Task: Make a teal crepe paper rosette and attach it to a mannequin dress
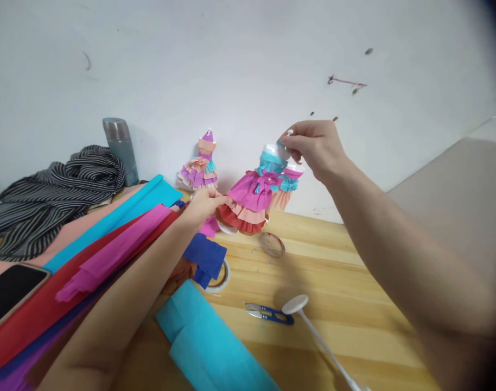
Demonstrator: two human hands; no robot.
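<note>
My left hand (205, 205) is closed, its fingertips pinching the left hem of a crepe-paper dress (254, 190). This dress has a white top, a turquoise band, a pink skirt, and peach and red ruffles. It tilts above the wooden table. My right hand (315, 146) is closed at the upper right of the dress, where a small white knob shows between the fingers. How the knob joins the dress is hidden. A second paper dress (289, 184), with a turquoise rosette, is partly hidden behind it. Against the wall stands a purple and peach paper dress (199, 165).
Blue-handled thread snips (270, 314) lie beside a white stick with a round disc (296, 304). Two tape rolls, one clear (272, 244) and one white (226, 277), are nearby. Turquoise crepe paper (211, 336) lies in front. At left are coloured paper rolls, a phone (16, 290), striped cloth (56, 190) and a flask (124, 152).
</note>
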